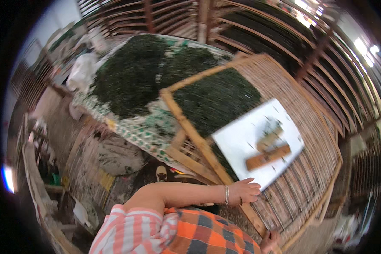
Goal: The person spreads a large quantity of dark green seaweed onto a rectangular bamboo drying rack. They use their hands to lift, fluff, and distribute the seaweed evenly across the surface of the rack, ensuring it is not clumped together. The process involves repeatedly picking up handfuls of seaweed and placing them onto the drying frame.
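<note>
My left hand (243,191), with a bracelet at the wrist, lies over the near bar of a wooden-framed slatted drying rack (292,95). Its fingers touch the near corner of a white board (231,139); blur hides whether they grip it. At the rack's near corner my right hand (270,242) holds the frame, partly cut off by my clothing. On the board rest a brown wooden block (268,157), a paler block or brush-like piece (270,139) and scattered dark leaf bits. Dark shredded leaves (216,98) cover the rack's far left part, partly under the board.
Beyond the rack, large dark leaf heaps (130,76) lie on a green-and-white patterned cloth (136,136). Shelving with wooden slats (257,22) stands behind. A white sack (82,71) sits at left, and a grey sack (120,155) lies on the floor. My shoe (161,173) shows below.
</note>
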Demonstrator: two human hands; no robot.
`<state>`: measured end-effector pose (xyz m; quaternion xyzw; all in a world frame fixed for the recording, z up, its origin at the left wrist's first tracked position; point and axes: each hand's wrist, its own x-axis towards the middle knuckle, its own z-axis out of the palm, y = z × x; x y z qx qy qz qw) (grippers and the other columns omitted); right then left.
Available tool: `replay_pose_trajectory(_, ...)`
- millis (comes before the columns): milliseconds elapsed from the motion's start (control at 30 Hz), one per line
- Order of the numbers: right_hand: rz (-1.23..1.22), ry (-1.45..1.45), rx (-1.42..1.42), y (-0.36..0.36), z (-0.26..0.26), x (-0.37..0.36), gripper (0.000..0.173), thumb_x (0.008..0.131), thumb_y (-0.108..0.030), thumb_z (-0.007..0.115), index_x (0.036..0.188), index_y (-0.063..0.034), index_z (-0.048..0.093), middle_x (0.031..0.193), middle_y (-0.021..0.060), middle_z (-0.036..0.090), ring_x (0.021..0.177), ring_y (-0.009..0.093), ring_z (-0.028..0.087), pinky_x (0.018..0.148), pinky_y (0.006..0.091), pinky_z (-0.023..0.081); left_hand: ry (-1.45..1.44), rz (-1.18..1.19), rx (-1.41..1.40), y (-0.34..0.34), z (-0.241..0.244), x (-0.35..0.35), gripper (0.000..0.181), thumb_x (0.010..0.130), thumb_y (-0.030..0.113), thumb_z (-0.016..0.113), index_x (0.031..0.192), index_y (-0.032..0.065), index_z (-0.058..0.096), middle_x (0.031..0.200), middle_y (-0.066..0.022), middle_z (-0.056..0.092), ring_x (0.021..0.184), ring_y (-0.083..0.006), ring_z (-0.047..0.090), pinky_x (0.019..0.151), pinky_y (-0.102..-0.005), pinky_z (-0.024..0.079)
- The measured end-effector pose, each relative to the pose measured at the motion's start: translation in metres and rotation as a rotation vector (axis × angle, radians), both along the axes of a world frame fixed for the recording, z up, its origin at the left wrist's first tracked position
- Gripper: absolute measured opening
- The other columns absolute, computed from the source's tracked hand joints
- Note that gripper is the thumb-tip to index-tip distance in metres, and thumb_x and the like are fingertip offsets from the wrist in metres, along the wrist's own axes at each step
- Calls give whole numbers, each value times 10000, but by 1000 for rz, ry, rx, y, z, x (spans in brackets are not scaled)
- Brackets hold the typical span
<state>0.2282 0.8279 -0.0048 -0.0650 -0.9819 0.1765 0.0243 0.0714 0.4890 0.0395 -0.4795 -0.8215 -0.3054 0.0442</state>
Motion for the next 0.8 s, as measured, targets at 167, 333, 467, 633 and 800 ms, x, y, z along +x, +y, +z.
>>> replay_pose_trajectory(167,-65,243,13,15,-52,39,202,846,-219,563,981,-90,639,945,107,626,862,296,587,743,371,482,126,289,167,-243,17,-40,384,667,124,660,1024,46,543,1049,-142,528,1030,-301,475,846,-431,389)
replay_pose_trajectory(333,-203,236,591,-75,-41,0,212,829,-195,589,998,-73,629,901,125,628,789,295,602,684,336,497,-82,1041,-597,-470,2,-32,694,732,94,620,1339,104,282,1409,-144,202,1306,-381,141,1014,-534,217)
replay_pose_trajectory(467,-156,182,173,-276,22,-36,248,830,-180,597,1002,-4,625,971,169,623,864,306,596,758,343,482,-154,883,-906,-564,-57,-46,822,794,87,572,1439,193,73,1495,-93,-20,1345,-415,-22,1029,-602,110)
replay_pose_trajectory(633,-113,131,-20,-369,54,-45,269,827,-135,586,1044,23,602,1004,190,612,973,305,553,870,376,417,-441,1197,-980,-632,0,-149,975,724,307,692,1434,296,24,1490,-96,-83,1335,-440,-37,984,-650,189)
replay_pose_trajectory(800,-135,127,-204,-459,82,-94,102,783,-31,548,866,25,569,798,146,541,756,288,511,715,371,423,-807,1139,-982,-657,4,-202,764,725,195,674,1387,265,299,1467,-107,100,1320,-410,117,1000,-605,250)
